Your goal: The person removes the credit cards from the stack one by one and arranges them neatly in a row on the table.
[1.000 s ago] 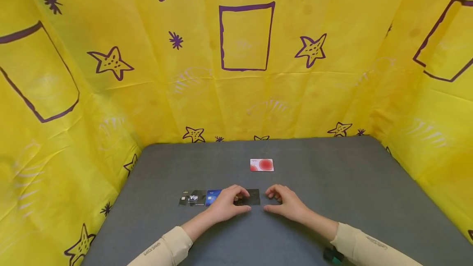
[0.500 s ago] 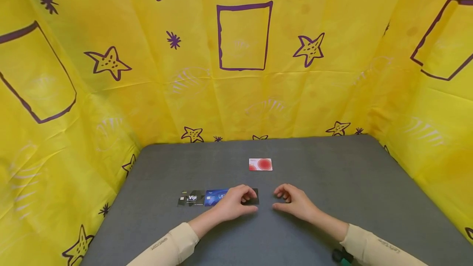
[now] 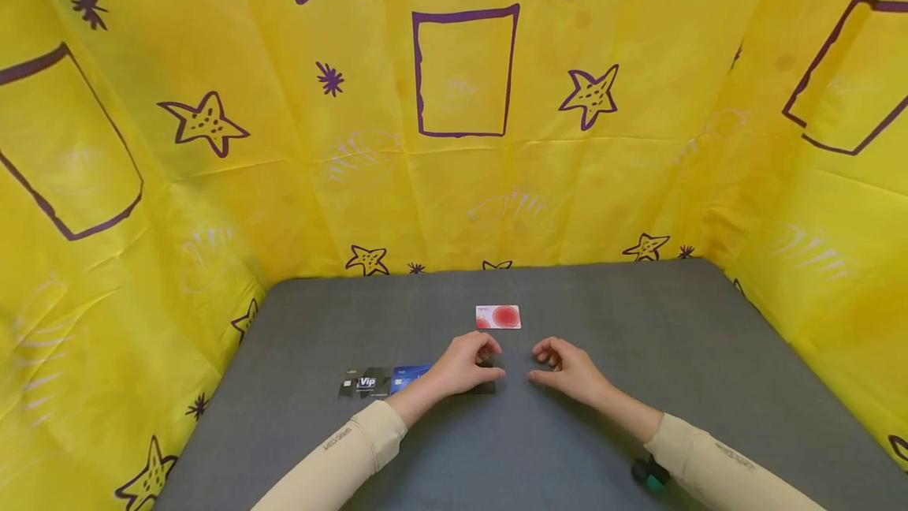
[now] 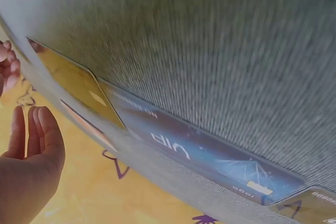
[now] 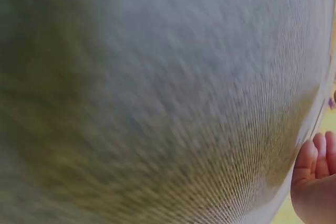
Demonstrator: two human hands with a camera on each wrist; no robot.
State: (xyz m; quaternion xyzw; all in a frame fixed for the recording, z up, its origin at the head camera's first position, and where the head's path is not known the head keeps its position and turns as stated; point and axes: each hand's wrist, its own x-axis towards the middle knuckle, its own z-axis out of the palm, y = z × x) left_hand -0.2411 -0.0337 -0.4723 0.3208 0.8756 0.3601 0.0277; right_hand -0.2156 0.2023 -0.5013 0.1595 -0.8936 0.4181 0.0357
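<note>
My left hand [image 3: 466, 361], loosely curled and holding nothing, hovers over the right end of a row of cards. That row holds a black "Vip" card [image 3: 365, 382], a blue card [image 3: 407, 377] mostly behind the hand, and a black card [image 3: 485, 389] showing only its lower right edge. In the left wrist view the blue VIP card [image 4: 194, 145] lies flat beside the shiny dark card [image 4: 79, 82]. Across a small gap, my right hand [image 3: 567, 369] faces the left, fingers bent and nothing in them. Just beyond the left hand lies a white card with red circles [image 3: 498, 317].
All the cards lie on a grey cloth-covered table [image 3: 603, 298]. Yellow fabric [image 3: 397, 195] with purple drawings encloses the back and sides. A small black and green object [image 3: 649, 473] shows beside the right sleeve.
Both hands first shifted right, the gap between them widening, then moved forward toward the red and white card. The cards have stayed in place on the table.
</note>
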